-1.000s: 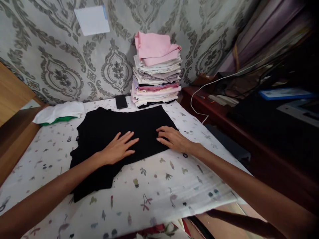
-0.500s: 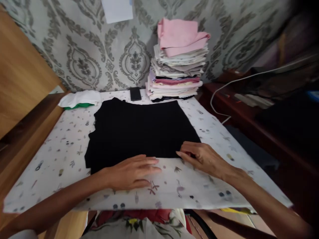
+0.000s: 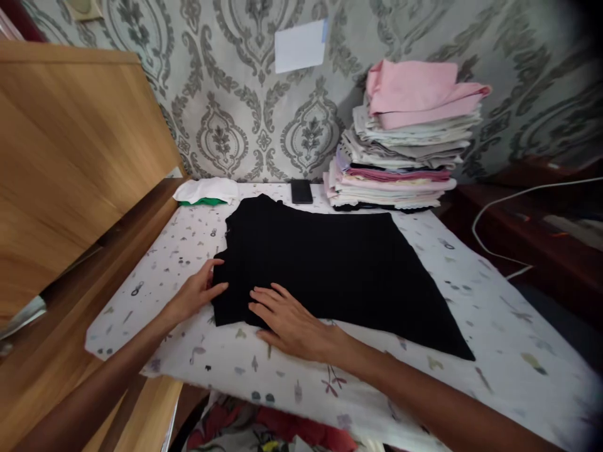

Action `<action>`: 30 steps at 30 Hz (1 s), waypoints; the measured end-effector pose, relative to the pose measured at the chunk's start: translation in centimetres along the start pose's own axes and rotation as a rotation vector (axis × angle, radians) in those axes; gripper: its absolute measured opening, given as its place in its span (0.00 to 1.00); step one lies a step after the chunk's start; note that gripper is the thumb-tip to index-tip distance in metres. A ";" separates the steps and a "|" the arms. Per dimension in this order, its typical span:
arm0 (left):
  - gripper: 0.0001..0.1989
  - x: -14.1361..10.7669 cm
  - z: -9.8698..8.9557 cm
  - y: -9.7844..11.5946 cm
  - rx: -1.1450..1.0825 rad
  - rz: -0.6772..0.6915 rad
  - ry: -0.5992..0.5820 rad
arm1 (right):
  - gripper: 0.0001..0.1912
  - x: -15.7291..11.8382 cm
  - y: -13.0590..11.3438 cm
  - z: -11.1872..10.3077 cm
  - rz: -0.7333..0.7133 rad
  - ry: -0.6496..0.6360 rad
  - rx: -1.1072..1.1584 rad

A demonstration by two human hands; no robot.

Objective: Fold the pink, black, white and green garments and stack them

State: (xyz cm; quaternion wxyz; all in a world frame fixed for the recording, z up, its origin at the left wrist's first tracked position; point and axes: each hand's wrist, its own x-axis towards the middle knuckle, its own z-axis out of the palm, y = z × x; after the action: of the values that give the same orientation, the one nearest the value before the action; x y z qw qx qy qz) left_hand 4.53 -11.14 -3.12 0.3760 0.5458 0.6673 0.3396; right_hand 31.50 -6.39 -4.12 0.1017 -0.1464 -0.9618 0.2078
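A black garment, perhaps a shirt, lies spread out across the table in the head view. Its right lower corner stretches toward the near right side of the table. My left hand is at the garment's left edge, thumb and forefinger apart and touching the cloth. The other fingers of that hand are partly hidden. Flat on the garment's near left part rests my right hand, its fingers spread.
A patterned white cloth covers the table. At the back stand a tall stack of folded clothes with a pink one on top, a black phone-like object and a white-and-green cloth. A wooden panel rises on the left.
The view has swung left. My right hand has moved from the garment's near right corner to its left part, and my left hand to its left edge. The near right corner now reaches farther out.
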 end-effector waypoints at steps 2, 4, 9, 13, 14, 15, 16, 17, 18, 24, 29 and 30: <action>0.27 -0.7 0.3 1.1 -0.108 -0.057 -0.063 | 0.21 0.1 -0.5 0.2 0.013 0.036 0.000; 0.24 -1.2 0.2 2.2 -0.206 -0.156 -0.081 | 0.20 0.1 -0.6 0.4 0.016 0.066 0.007; 0.17 -1.5 -0.5 2.9 -0.510 -0.299 0.000 | 0.14 0.4 -0.5 1.2 0.002 0.158 -0.004; 0.17 -1.7 -0.3 2.3 -0.623 -0.326 0.037 | 0.11 0.8 -0.6 1.6 -0.024 0.219 -0.006; 0.17 -1.8 -0.2 2.2 -0.639 -0.328 0.042 | 0.10 0.8 -0.6 1.6 -0.037 0.235 0.011; 0.17 -1.8 -0.1 2.1 -0.652 -0.327 0.049 | 0.10 0.8 -0.6 1.6 -0.051 0.252 0.035; 0.17 -1.9 -0.1 2.0 -0.663 -0.321 0.058 | 0.09 0.7 -0.6 1.5 -0.067 0.269 0.062; 0.17 -2.0 0.0 2.0 -0.670 -0.310 0.072 | 0.08 0.7 -0.5 1.5 -0.081 0.284 0.089; 0.17 -2.1 0.0 2.0 -0.671 -0.298 0.089 | 0.07 0.6 -0.5 1.5 -0.091 0.294 0.112; 0.21 -2.6 0.1 2.8 -0.639 -0.191 0.141 | 0.07 0.4 -0.2 1.4 -0.148 0.238 0.158; 0.29 -1.9 0.3 3.2 -0.801 -0.243 0.125 | 0.08 0.2 -0.3 1.5 -0.128 0.164 0.190; 0.29 -1.6 0.5 3.2 -0.819 -0.269 0.128 | 0.07 0.2 -0.4 1.4 -0.114 0.156 0.214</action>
State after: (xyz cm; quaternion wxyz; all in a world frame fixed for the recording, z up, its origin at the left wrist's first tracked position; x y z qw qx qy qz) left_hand 6.63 -12.10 -0.40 0.5604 0.2377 0.5645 0.5575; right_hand 30.87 -7.25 -5.21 0.2031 -0.0954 -0.9301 0.2909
